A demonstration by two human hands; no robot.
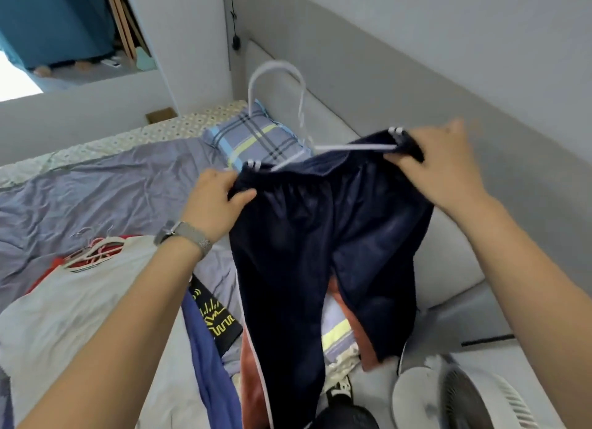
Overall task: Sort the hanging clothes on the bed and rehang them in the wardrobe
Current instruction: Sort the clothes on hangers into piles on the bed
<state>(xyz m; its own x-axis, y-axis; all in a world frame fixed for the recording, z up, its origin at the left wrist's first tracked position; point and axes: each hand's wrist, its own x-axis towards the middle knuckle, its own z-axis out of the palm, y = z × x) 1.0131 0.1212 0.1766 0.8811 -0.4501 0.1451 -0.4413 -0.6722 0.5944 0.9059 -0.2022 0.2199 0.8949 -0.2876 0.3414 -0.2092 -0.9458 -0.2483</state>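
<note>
The lower legs of the dark trousers [307, 236] are cut off at the frame's bottom edge. At centre, their waistband is pinched by the left hand [214, 201] and gripped by the blurred right hand [448, 169], on a white hanger [288, 108] above the bed [96, 185].

A single view is given, taken from a wide-angle camera worn on the head. The scene is looked at forward and steeply downward, across both forearms, which are seen rising from the bottom edge toward the middle. The left hand [214, 201] and right hand [448, 169] are caught close to the lens, near the centre. The bed [105, 185] is seen below and to the left, the padded headboard [368, 85] ahead and to the right. Straight lines are bent by the lens, and the whole frame is tilted.
</note>
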